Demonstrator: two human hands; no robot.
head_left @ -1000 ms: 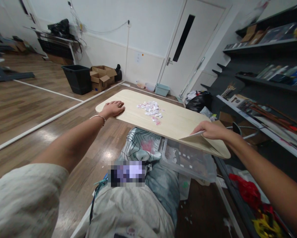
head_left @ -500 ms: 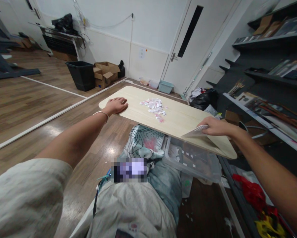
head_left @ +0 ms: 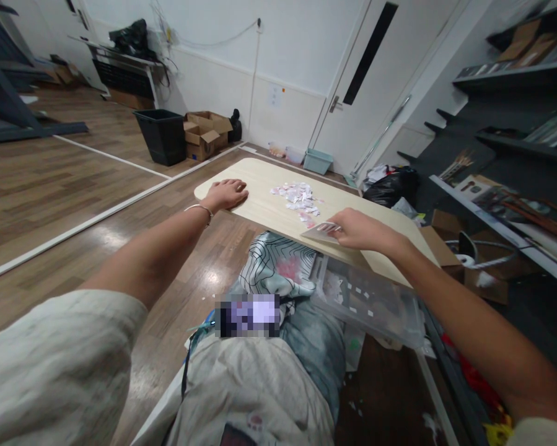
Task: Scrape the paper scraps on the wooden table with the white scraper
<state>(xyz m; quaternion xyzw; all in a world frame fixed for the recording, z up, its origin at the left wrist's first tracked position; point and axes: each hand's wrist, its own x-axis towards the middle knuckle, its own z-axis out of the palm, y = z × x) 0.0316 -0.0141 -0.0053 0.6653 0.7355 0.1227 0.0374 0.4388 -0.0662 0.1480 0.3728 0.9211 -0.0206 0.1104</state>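
A pale wooden tabletop (head_left: pixel 259 176) stretches in front of me. My left hand (head_left: pixel 227 194) lies flat on its left end, fingers stretched out. In my right hand (head_left: pixel 355 229) is a thin white card (head_left: pixel 319 231), its edge low over the near side of the tabletop; whether it touches the wood I cannot tell. Just beyond the card lies a pile of torn paper scraps (head_left: pixel 300 197), white with some pink. Below the near edge, a clear plastic bin (head_left: pixel 375 310) holds a few white scraps. A patterned cloth (head_left: pixel 264 266) lies over my lap beside it.
A blurred-out screen (head_left: pixel 248 314) rests on my lap. Across the floor stand a black bin (head_left: pixel 162 139) and cardboard boxes (head_left: pixel 206 136). A pale blue basket (head_left: pixel 318 161) sits by the door. Dark shelves (head_left: pixel 505 105) crowd the right, with a black bag (head_left: pixel 392 186) near them.
My right hand has carried the card leftward along the near edge, close to the paper scraps. My left hand stays on the tabletop. The view has shifted slightly.
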